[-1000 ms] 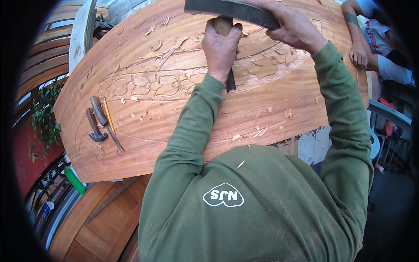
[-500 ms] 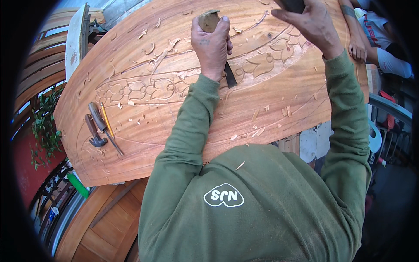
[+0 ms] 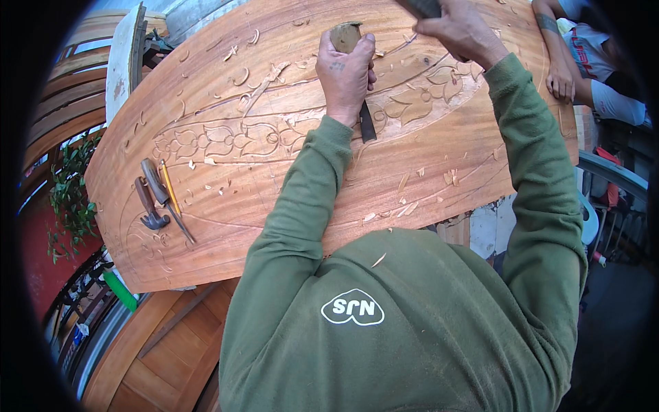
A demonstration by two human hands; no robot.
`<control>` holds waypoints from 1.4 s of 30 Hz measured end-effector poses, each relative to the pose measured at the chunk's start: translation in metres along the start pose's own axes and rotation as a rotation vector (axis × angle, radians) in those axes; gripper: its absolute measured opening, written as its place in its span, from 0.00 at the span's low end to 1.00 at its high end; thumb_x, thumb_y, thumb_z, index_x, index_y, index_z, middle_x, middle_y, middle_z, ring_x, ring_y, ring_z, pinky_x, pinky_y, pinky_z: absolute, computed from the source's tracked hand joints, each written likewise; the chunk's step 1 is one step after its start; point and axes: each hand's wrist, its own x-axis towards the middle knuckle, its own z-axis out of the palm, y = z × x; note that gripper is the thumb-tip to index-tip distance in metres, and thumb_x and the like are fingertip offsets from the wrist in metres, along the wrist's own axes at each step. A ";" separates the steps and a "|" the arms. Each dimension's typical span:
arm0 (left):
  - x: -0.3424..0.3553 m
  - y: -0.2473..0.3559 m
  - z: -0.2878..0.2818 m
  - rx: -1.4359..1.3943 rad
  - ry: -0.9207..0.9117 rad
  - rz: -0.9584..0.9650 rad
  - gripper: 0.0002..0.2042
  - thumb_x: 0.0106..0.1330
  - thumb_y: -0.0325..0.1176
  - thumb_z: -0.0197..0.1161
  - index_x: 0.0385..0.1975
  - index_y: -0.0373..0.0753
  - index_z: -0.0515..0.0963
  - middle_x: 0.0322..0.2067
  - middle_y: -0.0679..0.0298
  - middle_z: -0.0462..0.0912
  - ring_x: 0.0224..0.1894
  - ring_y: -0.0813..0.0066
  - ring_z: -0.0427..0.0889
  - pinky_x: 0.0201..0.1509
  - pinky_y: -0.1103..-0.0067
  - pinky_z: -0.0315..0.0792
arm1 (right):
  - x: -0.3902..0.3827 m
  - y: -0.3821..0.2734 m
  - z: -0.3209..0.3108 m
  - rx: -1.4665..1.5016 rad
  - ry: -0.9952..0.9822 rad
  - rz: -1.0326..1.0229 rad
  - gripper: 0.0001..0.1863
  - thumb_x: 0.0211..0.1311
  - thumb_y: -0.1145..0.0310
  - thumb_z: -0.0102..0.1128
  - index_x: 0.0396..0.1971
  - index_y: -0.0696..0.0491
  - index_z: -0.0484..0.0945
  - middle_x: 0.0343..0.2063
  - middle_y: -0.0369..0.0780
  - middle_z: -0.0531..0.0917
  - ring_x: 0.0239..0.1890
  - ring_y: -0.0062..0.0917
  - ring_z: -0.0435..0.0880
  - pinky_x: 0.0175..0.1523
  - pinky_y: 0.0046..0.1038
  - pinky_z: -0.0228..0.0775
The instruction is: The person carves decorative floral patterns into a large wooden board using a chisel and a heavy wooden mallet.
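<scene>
Wrapped in my left hand [image 3: 341,86] is a chisel [image 3: 368,123]. Its worn, broad handle end sticks up above my thumb, and the dark flat blade slants down to the wooden panel [image 3: 439,168]. The blade tip lies by the edge of a carved leaf-and-flower band. My right hand [image 3: 463,31] is raised to the upper right of it, closed around a dark block [image 3: 420,7]. The top edge of the view cuts that block off, so its full shape is hidden. A gap shows between the block and the chisel handle.
On the panel's left lie a hammer [image 3: 151,209], another wooden-handled chisel [image 3: 158,184] and a yellow pencil [image 3: 170,185]. Wood shavings [image 3: 264,86] are scattered across the panel. Another person's hand [image 3: 561,86] rests on its right edge. Below left stands a panelled wooden piece [image 3: 168,343].
My left hand and the chisel have shifted slightly right and down. My right hand has swung left and up with the dark block, nearer the chisel handle.
</scene>
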 end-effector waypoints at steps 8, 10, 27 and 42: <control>-0.001 -0.001 0.000 0.025 0.002 0.011 0.12 0.73 0.35 0.72 0.43 0.40 0.74 0.21 0.68 0.78 0.15 0.82 0.75 0.15 0.84 0.68 | -0.001 0.001 -0.004 -0.139 -0.122 -0.225 0.44 0.51 0.73 0.67 0.74 0.45 0.72 0.52 0.54 0.87 0.55 0.48 0.87 0.59 0.42 0.79; -0.004 0.007 0.001 -0.018 -0.034 0.012 0.12 0.73 0.36 0.72 0.43 0.41 0.74 0.19 0.67 0.78 0.14 0.82 0.76 0.13 0.83 0.68 | -0.009 0.001 -0.007 -0.204 -0.200 -0.241 0.43 0.52 0.72 0.68 0.74 0.46 0.72 0.52 0.54 0.87 0.55 0.47 0.87 0.59 0.41 0.79; 0.008 -0.005 0.024 -0.023 -0.084 -0.026 0.14 0.73 0.38 0.73 0.43 0.40 0.73 0.21 0.67 0.78 0.15 0.82 0.76 0.14 0.83 0.69 | -0.018 0.012 -0.053 0.326 -0.054 -0.112 0.43 0.55 0.74 0.72 0.73 0.59 0.69 0.50 0.49 0.87 0.52 0.34 0.86 0.60 0.35 0.79; -0.004 -0.002 0.017 0.051 -0.019 -0.017 0.12 0.74 0.35 0.71 0.45 0.40 0.73 0.22 0.68 0.78 0.15 0.82 0.76 0.16 0.83 0.69 | -0.012 0.003 -0.024 -0.240 -0.241 -0.143 0.46 0.51 0.70 0.71 0.76 0.44 0.70 0.51 0.53 0.88 0.54 0.47 0.88 0.56 0.42 0.81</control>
